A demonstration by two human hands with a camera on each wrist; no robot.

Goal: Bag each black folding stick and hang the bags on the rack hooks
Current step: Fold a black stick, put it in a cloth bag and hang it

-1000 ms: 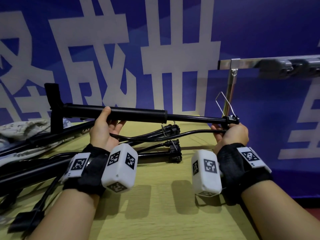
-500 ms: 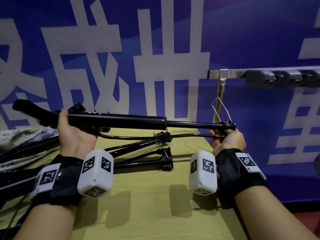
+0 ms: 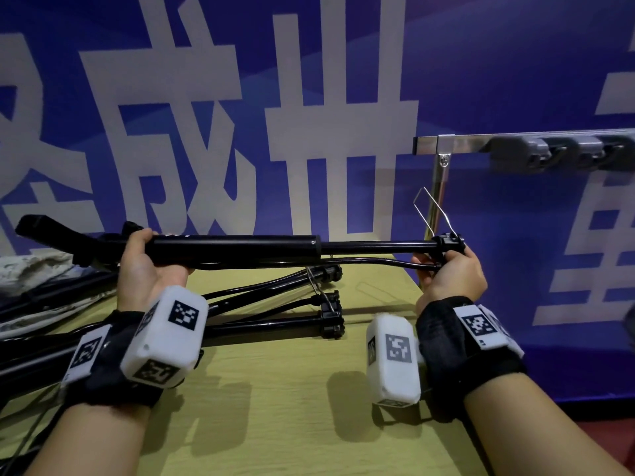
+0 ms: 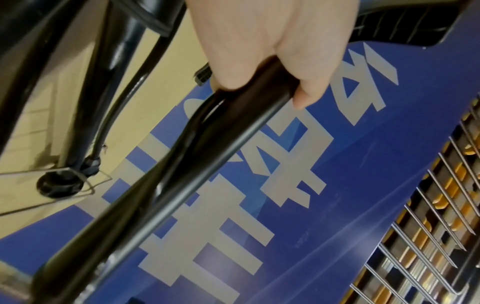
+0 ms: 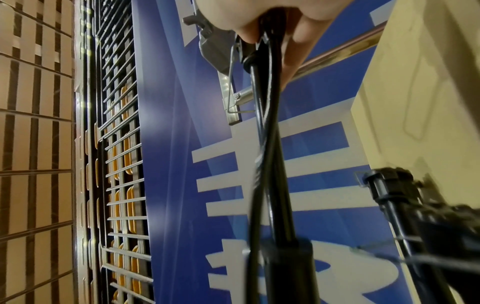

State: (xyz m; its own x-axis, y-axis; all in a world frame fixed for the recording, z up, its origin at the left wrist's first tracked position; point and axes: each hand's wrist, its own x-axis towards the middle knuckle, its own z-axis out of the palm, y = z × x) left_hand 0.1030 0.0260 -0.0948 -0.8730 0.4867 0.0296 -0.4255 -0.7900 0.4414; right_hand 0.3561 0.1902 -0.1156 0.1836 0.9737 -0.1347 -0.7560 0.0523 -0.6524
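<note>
Above the table (image 3: 275, 407), left hand (image 3: 147, 266) wraps the folding stick (image 3: 233, 242) at 9 o'clock, right hand (image 3: 450, 273) pinches its 3 o'clock tip. Rigid, probably light; loose cable (image 3: 371, 262) may snag.

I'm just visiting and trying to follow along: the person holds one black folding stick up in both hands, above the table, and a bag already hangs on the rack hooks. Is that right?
Not quite. The rack hooks are bare in the head view; no bag hangs there. The rest holds: the left hand and right hand hold one black folding stick above the table.
</note>
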